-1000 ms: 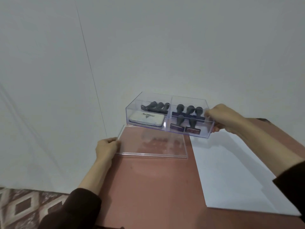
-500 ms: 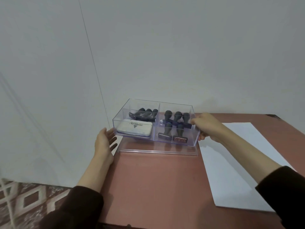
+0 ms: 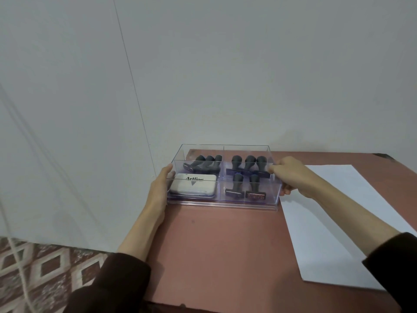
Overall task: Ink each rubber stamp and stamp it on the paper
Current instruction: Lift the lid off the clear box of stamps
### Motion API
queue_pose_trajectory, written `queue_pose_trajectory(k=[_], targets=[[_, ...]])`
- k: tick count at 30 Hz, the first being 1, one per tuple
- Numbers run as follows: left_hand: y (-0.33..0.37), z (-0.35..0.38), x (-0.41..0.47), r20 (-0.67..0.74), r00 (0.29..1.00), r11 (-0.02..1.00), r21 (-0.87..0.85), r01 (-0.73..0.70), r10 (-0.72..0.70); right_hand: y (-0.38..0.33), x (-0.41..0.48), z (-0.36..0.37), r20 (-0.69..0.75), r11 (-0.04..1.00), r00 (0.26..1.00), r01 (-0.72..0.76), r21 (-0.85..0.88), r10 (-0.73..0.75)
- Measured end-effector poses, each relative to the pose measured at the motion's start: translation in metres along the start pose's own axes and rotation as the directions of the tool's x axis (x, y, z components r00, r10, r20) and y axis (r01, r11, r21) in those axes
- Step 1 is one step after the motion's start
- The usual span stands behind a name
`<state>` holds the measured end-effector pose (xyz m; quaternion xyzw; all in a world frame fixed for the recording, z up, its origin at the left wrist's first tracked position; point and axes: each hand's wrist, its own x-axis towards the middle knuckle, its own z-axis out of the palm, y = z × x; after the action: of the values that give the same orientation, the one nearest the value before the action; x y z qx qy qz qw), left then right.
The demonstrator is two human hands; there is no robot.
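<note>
A stretch of brown table (image 3: pixel 225 256) lay between its near edge and the box (image 3: pixel 274 193). Paper (image 3: pixel 338 222) lay at right, its left edge just beside the box. The box sat on its lid (image 3: pixel 225 206) at the table's far left, close to the wall (image 3: pixel 225 75). The left hand (image 3: pixel 159 190) pressed flat against its left end; the right hand (image 3: pixel 291 175) gripped its right wall. A pad (image 3: pixel 193 185) read "Artline"; stamps (image 3: pixel 246 164) filled the other compartments.

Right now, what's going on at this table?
A person holds a clear box on the table: the left hand rests flat against its left end, the right hand grips its right wall. The rubber stamps and the closed ink pad sit inside. The paper lies to the right, unmarked.
</note>
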<state>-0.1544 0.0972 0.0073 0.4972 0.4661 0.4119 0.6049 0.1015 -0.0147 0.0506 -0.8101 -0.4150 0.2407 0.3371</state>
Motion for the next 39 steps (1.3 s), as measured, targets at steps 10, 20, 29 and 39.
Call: queue_pose_trajectory(k=[10, 20, 29, 39], targets=[[0.003, 0.004, -0.007, 0.020, 1.000, 0.994, -0.107, 0.021, -0.019, -0.003, -0.005, -0.001, 0.018, 0.996, 1.000, -0.023, 0.086, 0.021], [0.007, 0.004, -0.008, 0.062, 0.998, 0.998, -0.056, 0.003, 0.000, -0.001, -0.009, -0.001, 0.009, 0.989, 1.000, -0.026, 0.143, 0.025], [0.007, 0.010, -0.005, 0.066, 0.998, 0.998, -0.055, 0.019, -0.015, 0.003, -0.002, 0.004, -0.120, 0.994, 0.992, -0.017, 0.110, 0.030], [0.010, 0.007, -0.009, 0.105, 0.994, 0.995, -0.097, 0.022, -0.012, 0.000, -0.005, 0.001, -0.202, 0.998, 0.978, 0.046, -0.039, -0.053]])
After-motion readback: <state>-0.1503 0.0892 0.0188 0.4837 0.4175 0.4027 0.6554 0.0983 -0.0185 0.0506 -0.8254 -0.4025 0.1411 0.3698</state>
